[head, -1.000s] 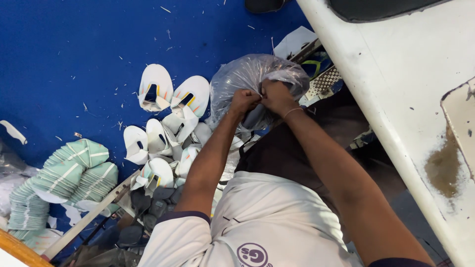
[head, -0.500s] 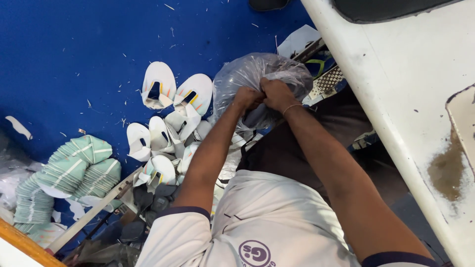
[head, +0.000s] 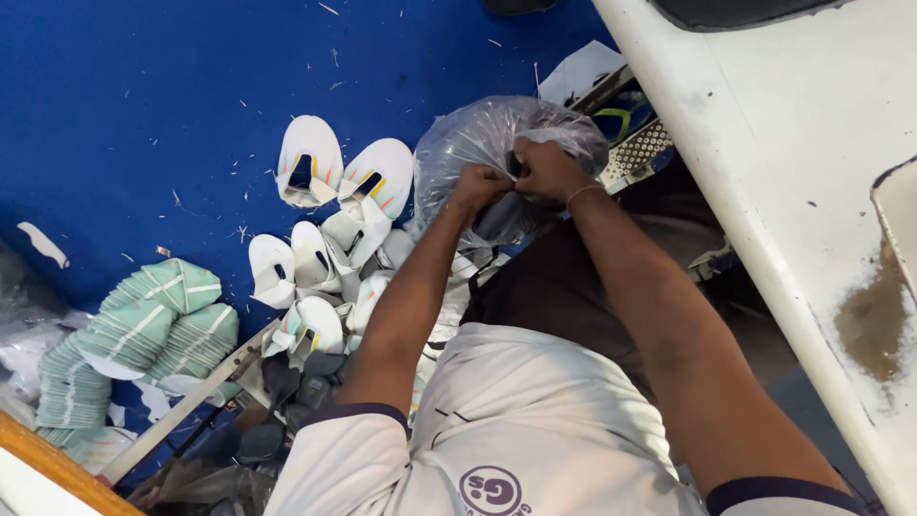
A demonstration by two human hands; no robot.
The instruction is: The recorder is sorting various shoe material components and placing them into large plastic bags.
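Head view: both hands meet at the mouth of a clear plastic bag [head: 478, 143] that sits on the blue floor [head: 143, 105], just beside the edge of a white surface [head: 783, 162]. The left hand [head: 480, 186] has its fingers closed, pinching the gathered plastic at the bag's near side. The right hand [head: 544, 170] touches it, fingers curled tight on the same bunched neck of the bag; a thin band circles that wrist. The bag is crumpled and bulging, and what it holds is too blurred by the plastic to tell.

To the left of the bag lies a loose cluster of white shoe uppers [head: 330, 229] with dark openings and small coloured stripes, some overlapping one another, spread from beside the bag down toward the person's left elbow. Farther left, well apart from the hands, are stacks of pale green striped pieces [head: 143, 330], fanned and leaning on each other. A wooden strip [head: 181, 411] runs slantwise below them. Small white scraps dot the floor. The white surface on the right bears a brown stain [head: 869, 325]. The person wears a white shirt [head: 516, 420] with dark sleeve edging.
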